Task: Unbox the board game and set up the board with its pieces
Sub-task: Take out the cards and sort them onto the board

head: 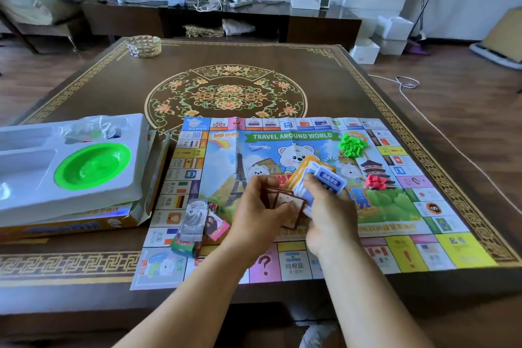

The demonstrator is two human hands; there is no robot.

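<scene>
Hands (293, 206) holding fanned cards (313, 181) over board (395, 206), green tray (93, 167) left, money stack (195, 223) beside.

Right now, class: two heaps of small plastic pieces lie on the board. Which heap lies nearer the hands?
The pink heap, just right of the right hand; the green heap lies farther up the board.

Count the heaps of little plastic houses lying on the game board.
2: a green heap near the board's far right, under the title banner, and a pink heap nearer, right of the cards. The hands may hide more.
</scene>
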